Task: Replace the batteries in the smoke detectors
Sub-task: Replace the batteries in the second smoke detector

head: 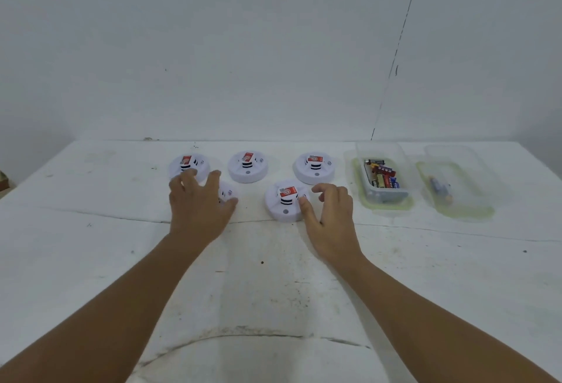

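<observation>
Several round white smoke detectors with red labels lie on the white table. Three stand in a back row: left (190,166), middle (248,166), right (314,168). My left hand (199,203) lies spread over a front-left detector (227,195), hiding most of it. My right hand (330,215) sits beside the front-right detector (286,203), thumb touching its right edge, fingers loosely curled and holding nothing. A clear box of batteries (381,178) stands to the right.
A second clear box (453,185) at the far right holds what looks like one battery (439,189). Each box sits on a green-rimmed lid. The wall rises right behind the table's back edge. A crack line runs across the tabletop (273,276).
</observation>
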### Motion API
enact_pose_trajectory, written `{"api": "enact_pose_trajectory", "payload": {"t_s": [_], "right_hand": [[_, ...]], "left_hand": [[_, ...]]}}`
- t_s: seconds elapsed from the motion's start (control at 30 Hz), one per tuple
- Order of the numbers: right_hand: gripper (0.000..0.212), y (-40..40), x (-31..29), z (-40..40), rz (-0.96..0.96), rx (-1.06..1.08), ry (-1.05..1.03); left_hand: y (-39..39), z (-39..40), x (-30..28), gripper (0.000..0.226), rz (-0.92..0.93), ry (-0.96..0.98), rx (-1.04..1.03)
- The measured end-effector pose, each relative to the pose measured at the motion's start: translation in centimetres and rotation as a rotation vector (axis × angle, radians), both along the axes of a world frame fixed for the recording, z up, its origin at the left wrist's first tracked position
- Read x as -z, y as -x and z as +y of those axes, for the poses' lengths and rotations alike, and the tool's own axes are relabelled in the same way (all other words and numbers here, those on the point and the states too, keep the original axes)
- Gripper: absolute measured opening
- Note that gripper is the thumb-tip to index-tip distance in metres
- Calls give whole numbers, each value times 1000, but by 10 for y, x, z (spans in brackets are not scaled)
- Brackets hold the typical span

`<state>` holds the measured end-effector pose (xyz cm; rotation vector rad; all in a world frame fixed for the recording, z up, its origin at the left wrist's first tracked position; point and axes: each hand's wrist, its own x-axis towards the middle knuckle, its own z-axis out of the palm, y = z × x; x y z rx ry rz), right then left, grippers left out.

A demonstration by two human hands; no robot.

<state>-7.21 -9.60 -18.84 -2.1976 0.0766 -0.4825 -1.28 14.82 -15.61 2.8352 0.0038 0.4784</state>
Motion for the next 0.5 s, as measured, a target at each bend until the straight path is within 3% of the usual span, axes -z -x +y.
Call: {"api": "enact_pose_trajectory", "payload": {"t_s": [0.17,0.3,0.4,0.5], "right_hand": [[34,2,2,1,-18,-39,78],[35,2,1,1,-49,-31,51],[31,3,-1,1,-97,-20,44],[25,7,-7,6,-196,-10,9]], "left_hand": [[-5,15,1,72,321,74,20],[4,16,3,84,256,183,40],[19,5,-15,65,214,429,45],[31,-5,-34,49,263,896,66]]}}
